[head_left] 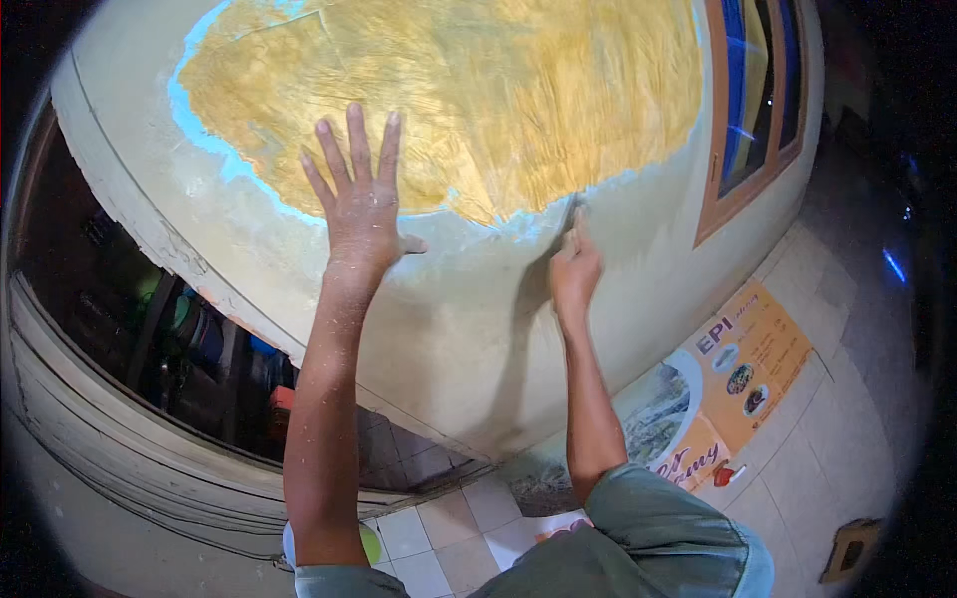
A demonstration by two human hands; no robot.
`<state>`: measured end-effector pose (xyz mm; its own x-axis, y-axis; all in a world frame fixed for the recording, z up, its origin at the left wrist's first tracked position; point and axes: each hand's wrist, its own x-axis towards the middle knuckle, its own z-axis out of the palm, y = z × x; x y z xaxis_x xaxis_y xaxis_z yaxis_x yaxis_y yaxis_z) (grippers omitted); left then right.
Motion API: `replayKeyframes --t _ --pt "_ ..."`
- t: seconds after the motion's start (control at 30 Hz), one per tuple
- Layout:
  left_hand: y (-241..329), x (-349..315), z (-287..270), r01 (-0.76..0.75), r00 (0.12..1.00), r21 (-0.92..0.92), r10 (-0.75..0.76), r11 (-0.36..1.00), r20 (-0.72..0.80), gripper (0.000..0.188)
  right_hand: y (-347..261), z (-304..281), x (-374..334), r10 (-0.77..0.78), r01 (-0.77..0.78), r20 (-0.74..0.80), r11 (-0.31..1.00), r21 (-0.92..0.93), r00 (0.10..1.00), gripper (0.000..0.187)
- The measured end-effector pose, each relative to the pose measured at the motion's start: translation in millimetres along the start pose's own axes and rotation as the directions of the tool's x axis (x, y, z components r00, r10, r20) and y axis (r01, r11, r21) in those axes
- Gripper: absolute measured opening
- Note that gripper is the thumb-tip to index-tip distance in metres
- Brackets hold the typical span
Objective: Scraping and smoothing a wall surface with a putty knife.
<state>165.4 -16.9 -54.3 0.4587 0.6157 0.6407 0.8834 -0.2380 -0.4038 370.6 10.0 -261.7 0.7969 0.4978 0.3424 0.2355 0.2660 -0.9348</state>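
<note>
A wall (pixel 449 309) stands in front of me, pale and plastered. On its upper part lies a large yellow-brown wrinkled patch (pixel 449 90), edged with an uneven light-blue band (pixel 231 164). My left hand (pixel 364 214) is pressed flat with fingers spread, its fingers over the patch's lower left and its palm at the edge. White specks dot the left forearm. Farther right, my right hand (pixel 576 267) is closed just below the patch's lower edge. A narrow dark tip shows above its fingers against the wall; I cannot make out what it is.
A wood-framed window (pixel 758 110) is set in the wall at right. At left, a dark opening (pixel 169 329) holds cluttered items. An orange printed banner (pixel 753 364) lies on the tiled floor (pixel 444 523), with a small red-and-white object (pixel 728 473) on it. A brown box-like object (pixel 850 550) sits lower right.
</note>
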Motion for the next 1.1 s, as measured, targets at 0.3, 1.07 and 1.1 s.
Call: replayKeyframes --t 0.3,1.07,1.1 --pt "-5 -2 -1 -0.011 0.999 -0.046 0.009 0.999 -0.048 0.166 -33 -3 -69 0.016 0.0 0.212 0.997 -0.078 0.977 0.048" --pt "46 34 10 0.075 0.996 0.065 -0.078 0.995 0.048 0.168 23 -17 19 0.113 -0.139 0.22 0.985 0.106 0.969 0.047" --pt "36 35 35 0.027 0.983 0.135 -0.001 0.99 -0.184 0.167 43 -6 6 -0.233 0.235 0.081 0.972 -0.023 0.969 0.046"
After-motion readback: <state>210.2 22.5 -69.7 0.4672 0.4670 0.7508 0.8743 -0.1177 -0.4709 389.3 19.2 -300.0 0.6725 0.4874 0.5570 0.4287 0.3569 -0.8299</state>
